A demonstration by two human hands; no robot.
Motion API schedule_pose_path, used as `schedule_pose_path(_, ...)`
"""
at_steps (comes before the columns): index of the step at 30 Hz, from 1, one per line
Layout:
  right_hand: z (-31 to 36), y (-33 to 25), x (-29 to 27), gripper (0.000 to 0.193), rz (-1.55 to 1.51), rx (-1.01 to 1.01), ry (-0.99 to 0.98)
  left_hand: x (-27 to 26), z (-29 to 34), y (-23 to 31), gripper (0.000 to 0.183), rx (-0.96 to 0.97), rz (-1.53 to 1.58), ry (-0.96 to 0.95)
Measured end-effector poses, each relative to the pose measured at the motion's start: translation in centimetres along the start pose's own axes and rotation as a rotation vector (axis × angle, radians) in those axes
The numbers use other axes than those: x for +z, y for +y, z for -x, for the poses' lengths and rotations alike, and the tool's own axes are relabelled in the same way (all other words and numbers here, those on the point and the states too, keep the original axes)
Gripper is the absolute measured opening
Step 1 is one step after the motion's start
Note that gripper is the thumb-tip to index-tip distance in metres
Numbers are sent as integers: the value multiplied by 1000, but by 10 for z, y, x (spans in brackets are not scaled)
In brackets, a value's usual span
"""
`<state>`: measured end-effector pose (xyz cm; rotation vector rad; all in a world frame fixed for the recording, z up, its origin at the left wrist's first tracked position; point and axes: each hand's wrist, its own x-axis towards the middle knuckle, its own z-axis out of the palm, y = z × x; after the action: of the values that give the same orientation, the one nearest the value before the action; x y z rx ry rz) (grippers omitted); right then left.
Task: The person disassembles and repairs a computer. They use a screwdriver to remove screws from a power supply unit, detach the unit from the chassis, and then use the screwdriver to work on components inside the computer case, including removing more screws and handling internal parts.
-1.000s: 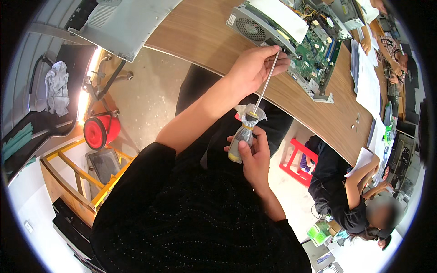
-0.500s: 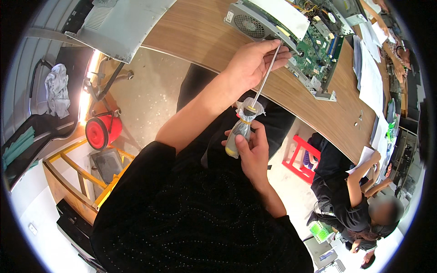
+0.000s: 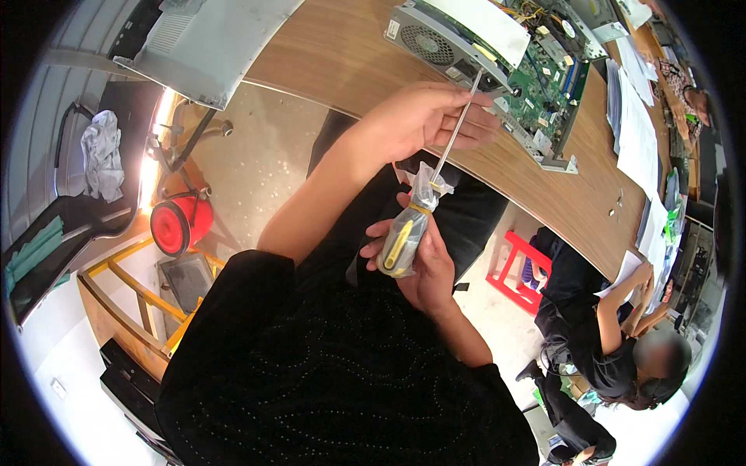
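A screwdriver point(image 3: 400, 245) with a grey and yellow handle, loosely wrapped in clear plastic with a yellow band, slants up and away. Its handle lies in my right hand point(image 3: 431, 272), thumb on one side and fingers curled on the other. Farther up, my left hand point(image 3: 435, 120) steadies the long metal shaft near its tip between thumb and partly stretched fingers. The tip points at the edge of a grey computer power supply or case panel point(image 3: 431, 43) with a round fan grille. Beside it sits a green circuit board point(image 3: 536, 93) in a metal chassis. Whether the tip touches is unclear.
The wooden table point(image 3: 326, 62) carries a grey metal case cover point(image 3: 210, 46) at left, papers point(image 3: 633, 140) and small screws point(image 3: 616, 203) at right. A red stool point(image 3: 519, 272) stands below. Another person point(image 3: 590, 334) sits at right; a red cylinder point(image 3: 180, 224) lies left.
My right fingers have shifted and loosened, and the handle has turned to show its yellow stripe. My left fingers have straightened along the shaft. The computer parts have not moved.
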<state>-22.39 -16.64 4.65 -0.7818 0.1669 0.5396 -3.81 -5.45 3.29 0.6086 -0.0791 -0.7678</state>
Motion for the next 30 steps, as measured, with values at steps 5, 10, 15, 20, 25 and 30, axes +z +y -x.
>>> schedule_pose_path(5,-4,4,-2,77,-177,44,21,-1,0,1,35,-8,-136,12)
schedule_pose_path(10,-2,6,-5,79,125,-45,116,11,0,0,37,38,-314,271)
schedule_pose_path(15,-5,4,-8,59,104,-1,117,10,1,-1,41,59,-370,300)
schedule_pose_path(20,-7,3,-13,56,44,-14,19,18,15,-6,38,-36,-183,123)
schedule_pose_path(25,-23,-52,-43,33,1330,-397,69,13,25,-23,35,-44,-108,196)
schedule_pose_path(30,-95,-154,-45,27,1111,-936,543,17,24,-24,30,-52,15,215)
